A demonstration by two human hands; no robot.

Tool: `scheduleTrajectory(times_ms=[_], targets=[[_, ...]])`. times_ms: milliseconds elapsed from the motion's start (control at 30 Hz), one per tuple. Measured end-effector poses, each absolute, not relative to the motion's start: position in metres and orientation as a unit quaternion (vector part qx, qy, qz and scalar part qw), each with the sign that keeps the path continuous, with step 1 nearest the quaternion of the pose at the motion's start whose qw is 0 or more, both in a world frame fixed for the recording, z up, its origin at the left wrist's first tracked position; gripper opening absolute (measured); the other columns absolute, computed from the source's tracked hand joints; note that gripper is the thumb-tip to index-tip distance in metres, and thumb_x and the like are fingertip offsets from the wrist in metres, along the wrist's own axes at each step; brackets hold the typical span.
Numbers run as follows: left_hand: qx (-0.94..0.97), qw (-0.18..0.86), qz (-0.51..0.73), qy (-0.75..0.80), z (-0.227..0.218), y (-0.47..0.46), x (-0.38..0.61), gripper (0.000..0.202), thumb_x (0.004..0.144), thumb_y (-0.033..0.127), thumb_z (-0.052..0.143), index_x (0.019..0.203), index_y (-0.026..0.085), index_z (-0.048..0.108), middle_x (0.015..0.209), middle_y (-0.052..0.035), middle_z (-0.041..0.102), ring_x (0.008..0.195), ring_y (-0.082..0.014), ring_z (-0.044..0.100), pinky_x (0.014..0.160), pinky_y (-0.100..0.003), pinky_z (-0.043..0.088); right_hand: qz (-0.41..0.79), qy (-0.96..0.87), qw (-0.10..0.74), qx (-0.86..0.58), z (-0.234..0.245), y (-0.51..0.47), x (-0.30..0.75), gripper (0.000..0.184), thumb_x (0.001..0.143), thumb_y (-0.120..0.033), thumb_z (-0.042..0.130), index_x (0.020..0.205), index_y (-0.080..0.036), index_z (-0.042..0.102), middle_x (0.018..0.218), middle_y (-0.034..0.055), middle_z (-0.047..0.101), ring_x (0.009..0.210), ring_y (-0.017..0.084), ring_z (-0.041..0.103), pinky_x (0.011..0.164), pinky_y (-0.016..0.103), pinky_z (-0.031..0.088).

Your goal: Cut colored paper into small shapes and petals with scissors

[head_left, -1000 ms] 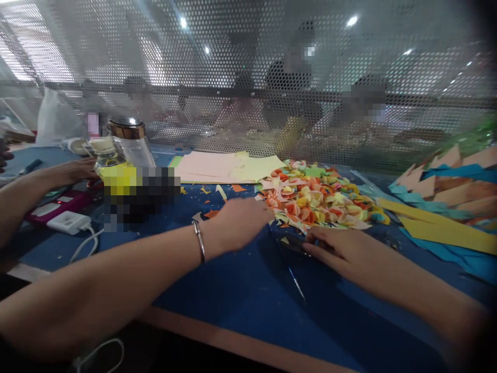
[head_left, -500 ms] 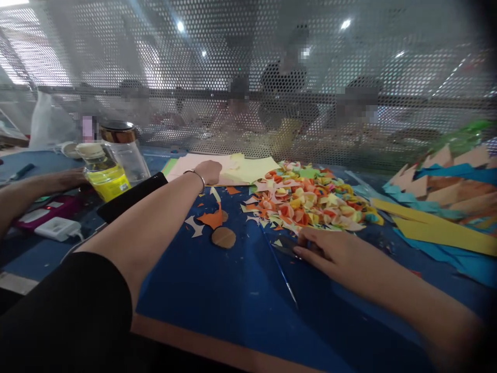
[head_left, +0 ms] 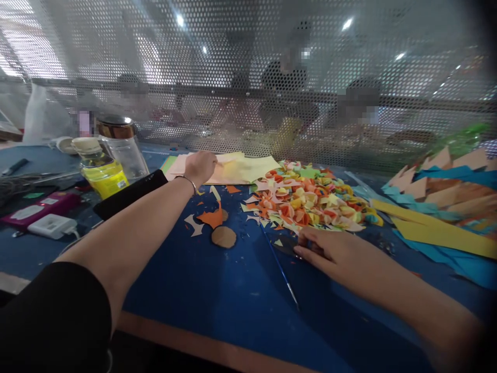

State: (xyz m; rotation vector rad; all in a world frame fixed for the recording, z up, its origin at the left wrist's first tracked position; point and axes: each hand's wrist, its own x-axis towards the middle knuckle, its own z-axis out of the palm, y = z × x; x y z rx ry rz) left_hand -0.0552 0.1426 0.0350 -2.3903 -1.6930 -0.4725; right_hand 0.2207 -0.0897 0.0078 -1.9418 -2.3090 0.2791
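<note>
My left hand [head_left: 200,167], a metal bangle at its wrist, is over the stack of pale coloured paper [head_left: 256,168]. Its fingers are pinched on a piece of yellow paper [head_left: 230,167], blurred by motion. My right hand [head_left: 322,247] rests on the blue table with fingers curled round dark scissors [head_left: 286,244], whose handles are mostly hidden. Just beyond it lies a heap of cut paper petals [head_left: 306,199]. A thin blue brush [head_left: 280,269] lies left of the right hand. Between the hands are a round cardboard disc [head_left: 224,237] and an orange paper scrap [head_left: 212,218].
On the left stand a yellow-liquid bottle [head_left: 101,171] and a glass jar [head_left: 126,153], beside a black phone-like slab [head_left: 132,194] and a white charger [head_left: 53,226]. Layered pointed paper [head_left: 446,178] lies at right. A perforated screen [head_left: 240,77] closes the back; people sit behind it.
My left hand has shifted a little left over the paper stack, and yellow paper shows at its fingertips. Another person's arm at far left has gone from view. My right hand stays put.
</note>
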Motion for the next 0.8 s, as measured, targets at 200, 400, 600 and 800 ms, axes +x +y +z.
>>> scheduleTrajectory(times_ms=[200,400,600,800], targets=[[-0.805,0.105,-0.344,-0.472,0.048,0.108,-0.053,0.037,0.104,0.027,0.043,0.121,0.027,0.075,0.12,-0.0049,0.079,0.112,-0.0231,0.069,0.098,-0.037,0.052,0.068,-0.757,0.07,-0.646,0.007,-0.092,0.222,0.032,0.095,-0.051,0.05,0.09,-0.024,0.067,0.075,0.0076,0.071,0.067,0.026,0.066,0.061,0.038,0.045],[-0.873,0.159,-0.436,-0.15,0.038,0.067,-0.061,0.029,0.102,0.022,0.052,0.122,0.023,0.073,0.125,-0.0072,0.077,0.12,-0.0188,0.07,0.104,-0.037,0.057,0.147,-0.694,0.296,-0.639,0.02,-0.091,0.218,0.057,0.089,-0.076,0.052,0.102,-0.023,0.07,0.093,0.0097,0.076,0.069,0.023,0.07,0.064,0.037,0.056],[-0.895,0.191,-0.404,-0.018,0.022,0.058,-0.077,0.031,0.101,0.016,0.051,0.127,0.023,0.068,0.129,-0.0068,0.076,0.124,-0.0179,0.07,0.106,-0.035,0.06,0.352,-0.562,0.458,-0.592,0.023,-0.087,0.215,0.059,0.082,-0.081,0.06,0.09,-0.023,0.07,0.095,0.0119,0.076,0.083,0.027,0.073,0.066,0.038,0.062],[-0.895,0.193,-0.401,0.017,0.019,0.051,-0.074,0.032,0.101,0.012,0.052,0.13,0.021,0.063,0.127,-0.0099,0.076,0.127,-0.0192,0.068,0.103,-0.036,0.062,0.394,-0.445,0.532,-0.604,0.018,-0.078,0.209,0.055,0.065,-0.07,0.083,0.083,-0.024,0.06,0.079,0.007,0.068,0.07,0.025,0.07,0.056,0.037,0.062]])
